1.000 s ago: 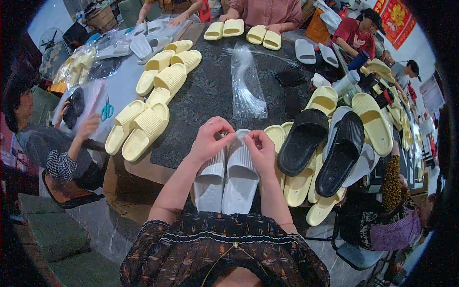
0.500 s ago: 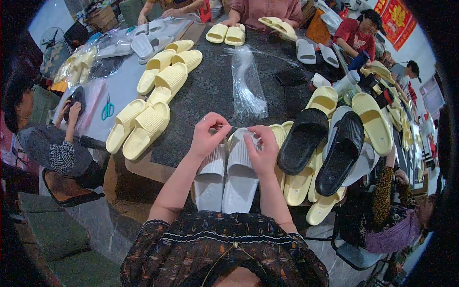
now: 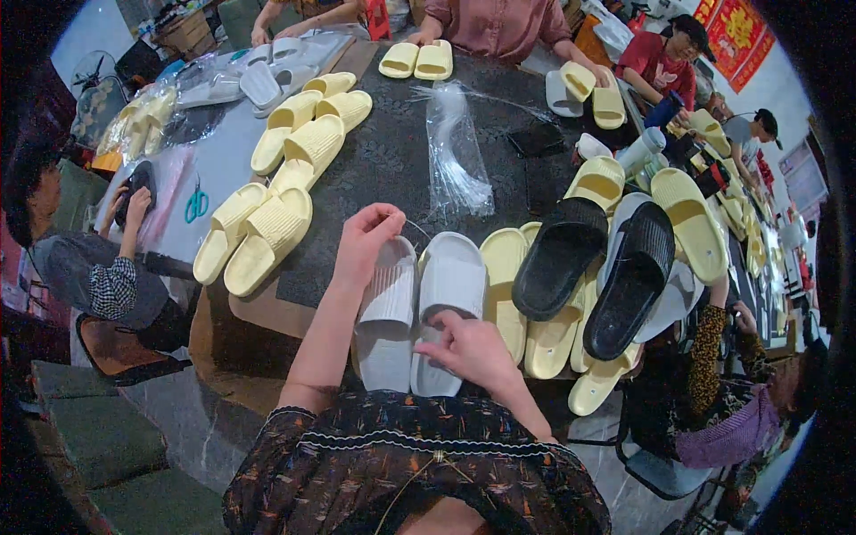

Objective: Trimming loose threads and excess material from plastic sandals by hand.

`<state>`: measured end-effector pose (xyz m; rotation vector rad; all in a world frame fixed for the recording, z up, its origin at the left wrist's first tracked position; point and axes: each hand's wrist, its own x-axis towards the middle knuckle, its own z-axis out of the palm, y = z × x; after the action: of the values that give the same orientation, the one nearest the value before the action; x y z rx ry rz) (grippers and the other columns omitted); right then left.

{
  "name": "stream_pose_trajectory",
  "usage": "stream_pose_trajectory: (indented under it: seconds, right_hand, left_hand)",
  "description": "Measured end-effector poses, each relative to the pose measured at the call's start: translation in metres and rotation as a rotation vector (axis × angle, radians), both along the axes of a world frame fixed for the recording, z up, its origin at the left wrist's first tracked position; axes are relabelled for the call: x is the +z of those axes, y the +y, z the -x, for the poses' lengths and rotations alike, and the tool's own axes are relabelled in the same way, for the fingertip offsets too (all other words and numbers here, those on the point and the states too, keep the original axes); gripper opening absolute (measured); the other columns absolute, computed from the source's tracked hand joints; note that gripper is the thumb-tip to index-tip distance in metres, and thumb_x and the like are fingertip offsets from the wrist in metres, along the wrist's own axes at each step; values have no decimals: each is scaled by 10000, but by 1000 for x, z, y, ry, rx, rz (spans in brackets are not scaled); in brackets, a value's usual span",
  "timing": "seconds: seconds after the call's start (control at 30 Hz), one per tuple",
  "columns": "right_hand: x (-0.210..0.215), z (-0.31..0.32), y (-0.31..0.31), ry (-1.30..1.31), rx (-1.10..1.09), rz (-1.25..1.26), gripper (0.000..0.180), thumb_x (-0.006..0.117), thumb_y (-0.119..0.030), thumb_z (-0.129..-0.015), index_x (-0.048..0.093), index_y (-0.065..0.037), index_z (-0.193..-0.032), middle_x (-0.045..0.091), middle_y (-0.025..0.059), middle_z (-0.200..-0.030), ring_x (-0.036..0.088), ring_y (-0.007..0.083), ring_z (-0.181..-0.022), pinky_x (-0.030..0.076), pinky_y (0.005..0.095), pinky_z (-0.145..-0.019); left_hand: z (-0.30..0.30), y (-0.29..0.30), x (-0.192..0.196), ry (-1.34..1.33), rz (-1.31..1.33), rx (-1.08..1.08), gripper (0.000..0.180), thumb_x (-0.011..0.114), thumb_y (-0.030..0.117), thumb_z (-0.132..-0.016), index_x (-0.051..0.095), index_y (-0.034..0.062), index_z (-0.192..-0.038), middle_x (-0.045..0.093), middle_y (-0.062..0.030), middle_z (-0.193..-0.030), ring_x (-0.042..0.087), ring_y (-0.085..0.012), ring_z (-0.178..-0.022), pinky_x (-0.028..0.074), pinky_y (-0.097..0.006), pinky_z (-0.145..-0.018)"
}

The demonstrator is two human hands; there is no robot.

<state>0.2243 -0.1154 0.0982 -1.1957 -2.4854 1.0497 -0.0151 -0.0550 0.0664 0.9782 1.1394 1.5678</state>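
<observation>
Two light grey slide slippers stand side by side in front of me, the left slipper [image 3: 386, 299] and the right slipper [image 3: 452, 272], toes away from me. Over the toe of the left one, my left hand [image 3: 367, 241] is closed in a pinch on a thin strand [image 3: 417, 228] that arcs toward the gap between the toes. My right hand [image 3: 473, 349] is at the foot opening of the right slipper, thumb and forefinger apart. Its forefinger reaches the edge of the ribbed strap.
Yellow slippers [image 3: 269, 241] line the table's left side. Black slippers [image 3: 631, 276] lie piled over yellow ones at my right. A bundle of clear strands [image 3: 459, 160] lies ahead on the black mat [image 3: 383, 134]. Scissors [image 3: 197, 203] rest far left. Several people work around the table.
My right hand has come down from the slipper toes to the right slipper's foot opening. My left hand has shifted slightly left and up. Across the table, a person's hand has moved yellow slippers rightward.
</observation>
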Motion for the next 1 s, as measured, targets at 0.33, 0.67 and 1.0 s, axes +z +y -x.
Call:
stream_pose_trajectory:
  seconds: [0.33,0.67,1.0]
  right_hand:
    - [-23,42,1,85,-137,-234,391,778,-361,-740,574,-35,-813,610,97,-668,628,313,-629,488,441,-594]
    - [-38,30,1,131,-202,-159,335,787,-334,-730,624,-42,-746,605,80,-620,601,254,-566,473,380,-560]
    - [-38,34,5,193,-207,-189,347,810,-323,-731,610,-40,-718,597,72,-607,594,247,-547,466,380,-543]
  left_hand:
    - [-11,-29,26,20,52,-44,91,703,105,-886,682,46,-952,641,35,-845,574,-41,-783,459,-200,-720]
    - [48,-66,28,752,-151,379,409,780,137,-749,640,57,-1125,616,-101,-1137,598,-255,-1062,481,-367,-900]
    - [192,-83,-20,1477,434,628,764,727,150,-752,446,236,-1458,376,-349,-1438,412,-517,-1271,383,-514,-1071]
